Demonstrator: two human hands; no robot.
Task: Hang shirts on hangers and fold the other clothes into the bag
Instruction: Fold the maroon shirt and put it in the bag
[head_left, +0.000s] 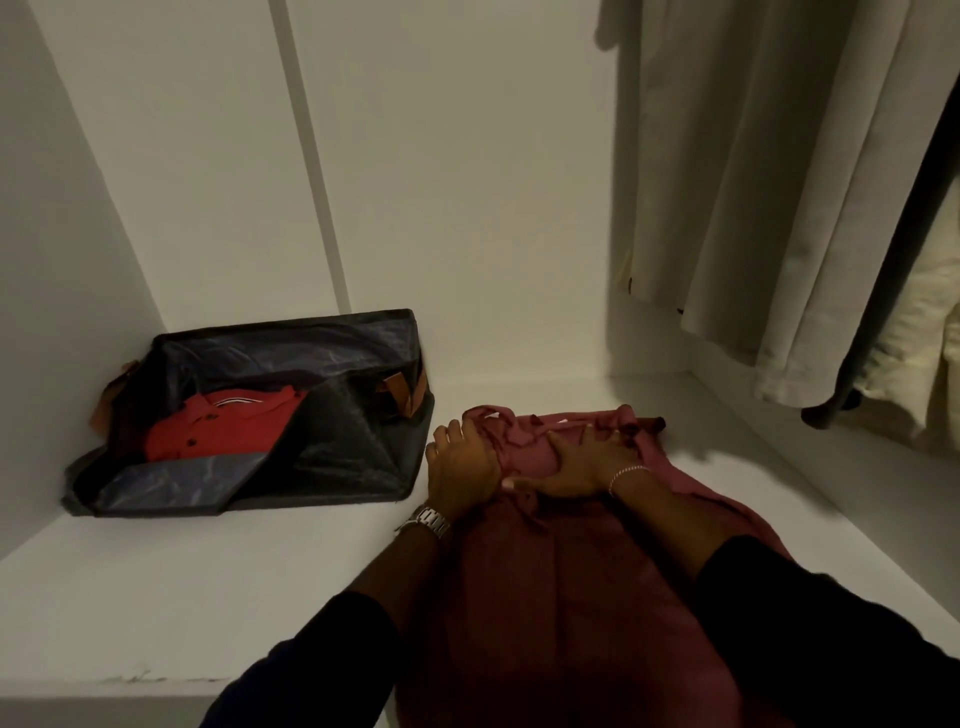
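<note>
Folding is partly done: a red shirt (223, 428) is packed in the bag (332, 415). The maroon garment (561, 582) is gripped by the left hand (460, 465) and pressed flat by the right hand (582, 462), fingers straight.

Home wardrobe: shelf (156, 597), hanging clothes (753, 208).

Black long sleeves (810, 623), a silver metal watch (431, 521) on the left wrist, a thin beaded bracelet (626, 475) on the right.
</note>
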